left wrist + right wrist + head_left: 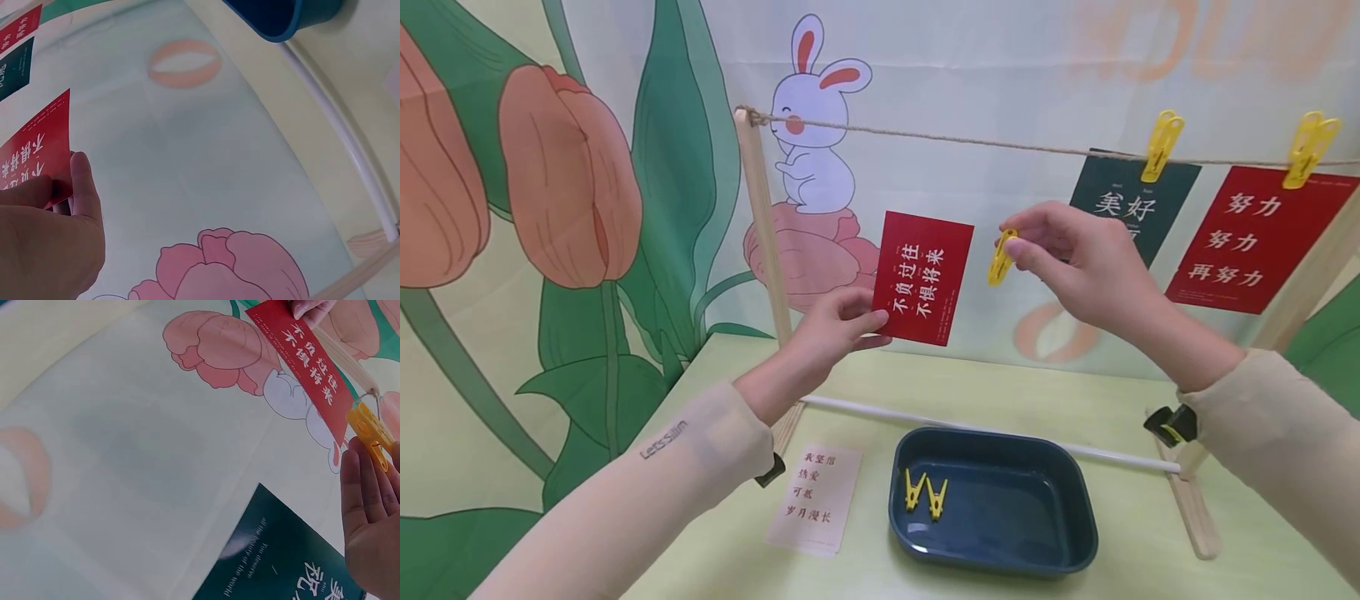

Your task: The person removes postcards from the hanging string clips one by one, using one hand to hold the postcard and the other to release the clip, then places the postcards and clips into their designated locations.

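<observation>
left hand [838, 323]: it pinches the lower left corner of the red card [923, 277] between thumb and fingers – the card stands upright in the air, below the twine line [970, 142].
right hand [1071, 258]: raised beside the card, thumb and forefinger clamped on a yellow clothespin [1002, 257]; the pin hangs just right of the card's top edge and is apart from it.
hand pose: both forearms come up from below, the two hands are near each other but not touching; the left wrist bends back, and the right palm faces the backdrop.
risk, card: i judge the corner pinch is small, so the card can swing or slip when the pin presses on it.
risk, pin: if the pin bites only the card and misses the twine, the card falls toward the dark blue tray [1078, 533].
risk, line: a hard push may shake the twine and disturb the dark green card [1131, 208] and the other red card [1255, 242], both pinned there.
table: two spare yellow pins [925, 492] lie in the tray, and a pale pink card [814, 498] lies just left of it.
</observation>
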Demonstrator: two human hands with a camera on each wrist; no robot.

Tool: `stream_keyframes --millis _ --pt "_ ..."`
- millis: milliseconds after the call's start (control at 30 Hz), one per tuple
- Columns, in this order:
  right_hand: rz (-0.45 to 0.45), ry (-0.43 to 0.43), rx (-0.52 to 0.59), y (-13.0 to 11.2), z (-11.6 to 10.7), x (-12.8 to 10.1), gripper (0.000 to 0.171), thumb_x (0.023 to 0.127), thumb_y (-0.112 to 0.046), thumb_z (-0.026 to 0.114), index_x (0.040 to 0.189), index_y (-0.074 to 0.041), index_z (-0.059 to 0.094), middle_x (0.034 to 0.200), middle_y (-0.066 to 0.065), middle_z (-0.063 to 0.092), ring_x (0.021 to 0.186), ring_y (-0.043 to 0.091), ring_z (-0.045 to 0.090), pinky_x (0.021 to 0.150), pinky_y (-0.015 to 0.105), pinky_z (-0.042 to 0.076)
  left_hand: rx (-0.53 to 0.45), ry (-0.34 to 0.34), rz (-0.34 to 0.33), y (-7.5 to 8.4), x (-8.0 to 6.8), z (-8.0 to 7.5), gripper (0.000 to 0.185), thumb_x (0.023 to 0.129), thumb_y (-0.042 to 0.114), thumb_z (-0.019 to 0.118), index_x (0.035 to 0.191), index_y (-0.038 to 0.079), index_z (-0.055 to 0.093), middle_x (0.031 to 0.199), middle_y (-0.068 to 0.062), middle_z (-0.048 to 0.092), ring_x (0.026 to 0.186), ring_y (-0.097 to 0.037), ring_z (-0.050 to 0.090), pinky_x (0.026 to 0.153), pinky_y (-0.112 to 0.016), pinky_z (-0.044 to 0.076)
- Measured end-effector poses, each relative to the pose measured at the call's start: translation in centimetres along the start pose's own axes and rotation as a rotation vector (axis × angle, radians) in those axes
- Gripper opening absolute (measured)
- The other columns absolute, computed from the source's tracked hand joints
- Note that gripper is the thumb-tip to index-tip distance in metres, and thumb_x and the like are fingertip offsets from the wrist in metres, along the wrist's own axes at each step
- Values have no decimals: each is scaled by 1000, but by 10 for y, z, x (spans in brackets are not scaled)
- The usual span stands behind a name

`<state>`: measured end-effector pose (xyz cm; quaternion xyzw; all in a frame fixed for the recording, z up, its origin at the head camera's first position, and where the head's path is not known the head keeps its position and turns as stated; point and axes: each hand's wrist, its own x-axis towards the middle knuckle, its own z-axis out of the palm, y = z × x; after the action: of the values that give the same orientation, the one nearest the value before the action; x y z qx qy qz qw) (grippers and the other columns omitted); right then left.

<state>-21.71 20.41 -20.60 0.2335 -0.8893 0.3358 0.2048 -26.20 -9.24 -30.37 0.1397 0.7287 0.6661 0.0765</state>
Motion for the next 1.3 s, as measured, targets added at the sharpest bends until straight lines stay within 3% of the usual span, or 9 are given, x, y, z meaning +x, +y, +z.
stream_keyframes --millis 667,833,1100,1300 --pt "64 -151 63 27 28 -21 30 103 -20 74 130 -7 71 115 11 78 98 26 78 84 12 55 35 -5 -119 -36 -22 -24 39 107 9 66 145 3 60 141 -18 65 126 -34 68 103 -40 59" --pt "84 -186 74 32 35 -25 29 103 -20 75 129 -8 72 113 8 78 94 22 77 83 16 58 32 0 -156 -48 -27 -27 37 107 8 65 143 1 61 139 -20 66 127 -35 68 103 -42 59" --pt "95 -226 60 44 47 -35 25 102 -17 75 125 -8 74 107 5 79 88 18 76 84 36 62 38 17 -208 -70 -40 -28 33 106 9 67 137 0 63 137 -19 65 121 -32 71 103 -42 60" --pt "49 -250 78 53 59 -41 24 100 -13 77 122 -4 75 101 5 80 84 17 76 80 30 63 54 33 -250 -82 -51 -30 33 104 11 70 136 0 64 135 -19 68 115 -30 74 100 -42 61"
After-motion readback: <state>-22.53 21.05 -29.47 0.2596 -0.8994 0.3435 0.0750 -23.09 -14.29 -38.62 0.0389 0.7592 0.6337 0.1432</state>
